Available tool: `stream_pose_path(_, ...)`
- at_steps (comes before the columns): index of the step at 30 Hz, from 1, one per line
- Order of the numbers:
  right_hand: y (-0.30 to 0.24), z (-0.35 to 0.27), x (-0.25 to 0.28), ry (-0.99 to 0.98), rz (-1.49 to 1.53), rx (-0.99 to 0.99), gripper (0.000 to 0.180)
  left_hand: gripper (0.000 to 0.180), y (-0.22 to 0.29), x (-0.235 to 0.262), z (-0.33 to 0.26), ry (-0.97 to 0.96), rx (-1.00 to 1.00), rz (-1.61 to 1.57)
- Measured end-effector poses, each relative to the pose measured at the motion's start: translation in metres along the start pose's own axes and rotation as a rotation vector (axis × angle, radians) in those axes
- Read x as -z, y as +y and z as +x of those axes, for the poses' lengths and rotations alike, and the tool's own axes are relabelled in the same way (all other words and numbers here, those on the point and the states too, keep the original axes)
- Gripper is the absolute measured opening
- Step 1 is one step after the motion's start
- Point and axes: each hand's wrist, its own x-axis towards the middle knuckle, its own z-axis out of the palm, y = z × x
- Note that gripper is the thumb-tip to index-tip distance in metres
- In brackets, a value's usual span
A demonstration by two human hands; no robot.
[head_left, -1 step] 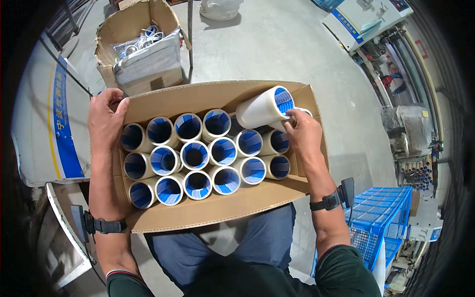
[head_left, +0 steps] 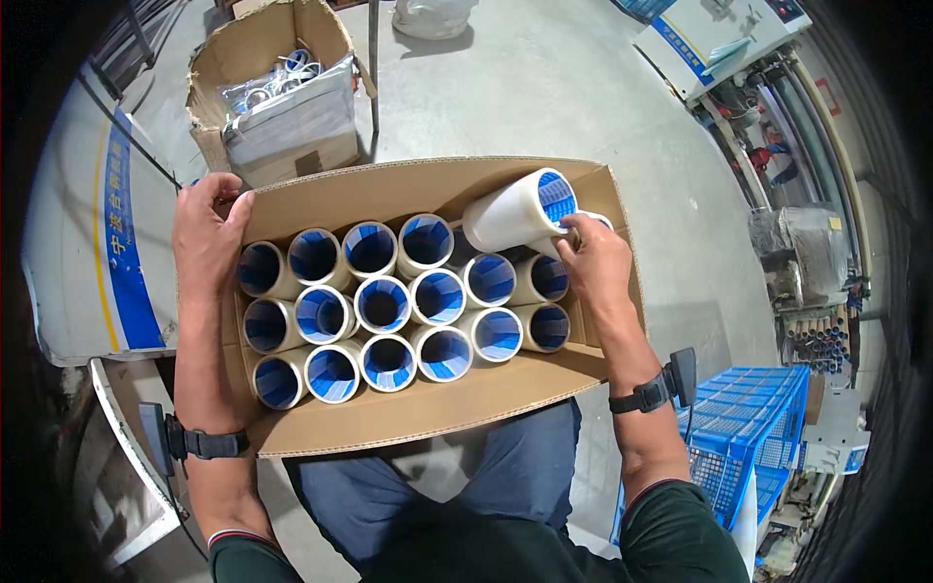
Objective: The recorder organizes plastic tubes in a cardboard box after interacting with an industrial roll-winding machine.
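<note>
An open cardboard box [head_left: 428, 423] in front of me holds rows of upright, cream-white tape rolls [head_left: 385, 304] with blue-lined cores. At its far left corner, my left hand [head_left: 211, 219] is closed over the box edge, thumb inside and fingers partly hidden. My right hand [head_left: 595, 253] is closed at the far right, its fingers pinching the near rim of a tape roll [head_left: 507, 216]. That roll lies tilted above the others, its core facing right. Another pale roll end [head_left: 600, 221] shows just behind my right fingers, mostly hidden.
A worn carton [head_left: 292, 146] with a plastic bag and white rings stands beyond the box. Left is a white machine panel with a blue stripe [head_left: 124, 233]. Blue plastic crates [head_left: 743, 418] stand at right, machinery [head_left: 768, 146] farther off. A white sack [head_left: 433, 17] lies on the floor.
</note>
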Motion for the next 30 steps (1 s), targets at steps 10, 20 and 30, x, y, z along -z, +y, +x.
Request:
stream_pose_path(10, -0.021, -0.008, 0.002, -0.101, 0.066, 0.076, 0.022, 0.02, 0.006, 0.001, 0.0, -0.01, 0.014, 0.021)
stream_pose_path(20, -0.025, -0.005, 0.01, -0.029, -0.021, 0.203, 0.014, 0.021, 0.005, -0.002, 0.0, 0.004, 0.004, 0.004)
stream_pose_path(30, -0.038, -0.004, -0.001, -0.103, -0.057, 0.503, 0.019, 0.022, 0.002, -0.002, 0.003, 0.009, -0.017, -0.002)
